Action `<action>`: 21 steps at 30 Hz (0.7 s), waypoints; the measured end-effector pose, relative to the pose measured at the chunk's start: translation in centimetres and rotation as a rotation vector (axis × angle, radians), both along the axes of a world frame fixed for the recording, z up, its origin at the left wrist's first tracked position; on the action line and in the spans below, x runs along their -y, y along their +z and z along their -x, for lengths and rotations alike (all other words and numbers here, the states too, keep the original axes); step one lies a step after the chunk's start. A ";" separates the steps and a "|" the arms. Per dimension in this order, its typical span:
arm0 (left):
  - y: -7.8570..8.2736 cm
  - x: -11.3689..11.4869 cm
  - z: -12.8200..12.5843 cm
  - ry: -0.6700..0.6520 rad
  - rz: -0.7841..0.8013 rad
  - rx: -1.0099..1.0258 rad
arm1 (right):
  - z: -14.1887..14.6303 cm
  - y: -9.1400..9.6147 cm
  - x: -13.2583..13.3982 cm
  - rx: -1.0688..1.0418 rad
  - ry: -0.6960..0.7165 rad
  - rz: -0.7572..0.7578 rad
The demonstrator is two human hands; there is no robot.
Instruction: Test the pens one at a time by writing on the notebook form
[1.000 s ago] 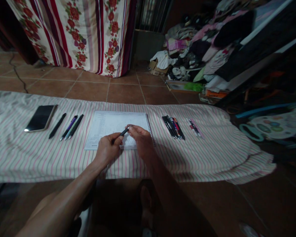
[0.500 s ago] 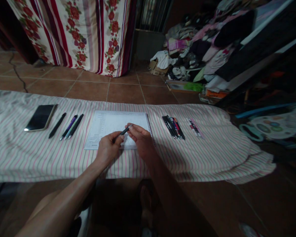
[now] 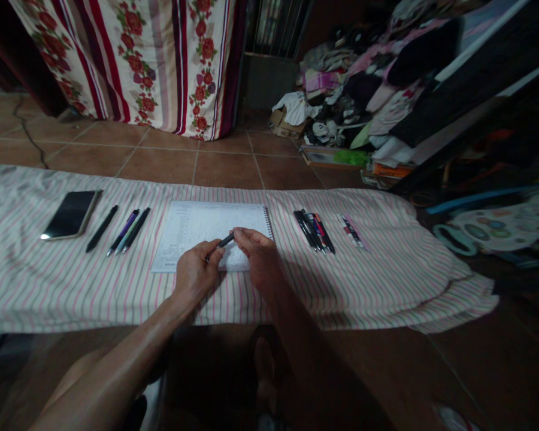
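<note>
A dark pen (image 3: 226, 240) is held between my two hands, above a spiral notebook (image 3: 202, 221). My left hand (image 3: 197, 266) is closed around its lower left end. The fingertips of my right hand (image 3: 258, 254) pinch the other end, and they cover its tip. Beneath both hands the notebook lies open-faced on the striped cloth (image 3: 359, 287), its wire binding on the right. Small print runs down the left of the page.
To the left lie a phone (image 3: 72, 214), a black pen (image 3: 102, 228) and a few more pens (image 3: 130, 230). A bunch of pens (image 3: 314, 230) and some slim pink-and-black pieces (image 3: 351, 230) lie on the right. Beyond are a floral curtain (image 3: 161, 66) and piled clothes (image 3: 359, 90).
My right fingertips have closed over the pen's upper end, whose tip showed before. My left hand keeps its grip. The view has shifted slightly.
</note>
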State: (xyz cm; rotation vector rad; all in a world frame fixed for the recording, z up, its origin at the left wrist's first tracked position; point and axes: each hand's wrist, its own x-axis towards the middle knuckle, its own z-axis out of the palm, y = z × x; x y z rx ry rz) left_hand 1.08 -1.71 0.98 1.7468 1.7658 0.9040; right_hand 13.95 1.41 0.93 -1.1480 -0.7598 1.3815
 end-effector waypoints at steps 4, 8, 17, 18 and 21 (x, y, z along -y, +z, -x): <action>-0.6 -0.2 0.1 -0.042 0.037 0.156 | -0.3 0.1 0.1 0.026 0.042 -0.050; -1.4 -0.4 0.2 -0.087 0.094 0.309 | -0.5 0.0 0.1 0.052 0.065 -0.061; -0.5 -0.1 0.1 -0.021 0.029 0.148 | -0.2 0.4 0.0 0.169 -0.016 -0.025; -0.3 0.0 0.1 -0.017 0.004 0.089 | -0.1 0.4 0.0 0.166 -0.019 -0.025; 0.1 0.2 0.0 -0.007 -0.062 -0.069 | 0.0 0.3 0.0 0.149 -0.020 -0.005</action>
